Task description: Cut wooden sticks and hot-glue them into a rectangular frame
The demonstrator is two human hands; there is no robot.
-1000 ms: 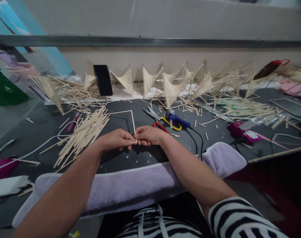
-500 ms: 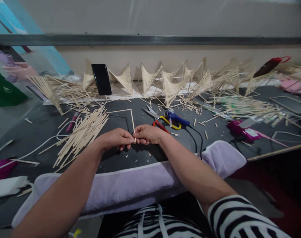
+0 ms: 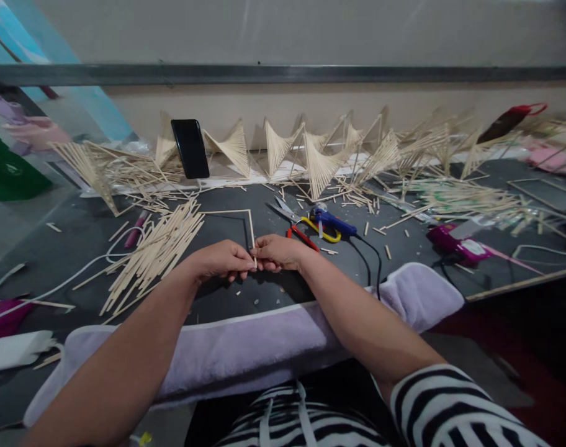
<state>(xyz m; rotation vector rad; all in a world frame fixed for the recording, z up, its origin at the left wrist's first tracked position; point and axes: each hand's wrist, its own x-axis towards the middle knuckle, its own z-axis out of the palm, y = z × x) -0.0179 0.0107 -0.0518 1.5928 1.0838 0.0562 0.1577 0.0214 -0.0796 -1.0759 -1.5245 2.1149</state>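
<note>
Grip of both hands [image 3: 254, 256] closed; angled stick frame [image 3: 252, 226] between.

"Where's the camera?"

"On the person's head, facing forward and down onto the surface [image 3: 224, 231]."

"How near?"

"Close: striped clothing [image 3: 445, 403] fills the bottom edge, the left hand [image 3: 224, 259] and right hand [image 3: 277, 253] sit mid-view, and the wall [image 3: 311, 31] spans the top, farther off."
</note>
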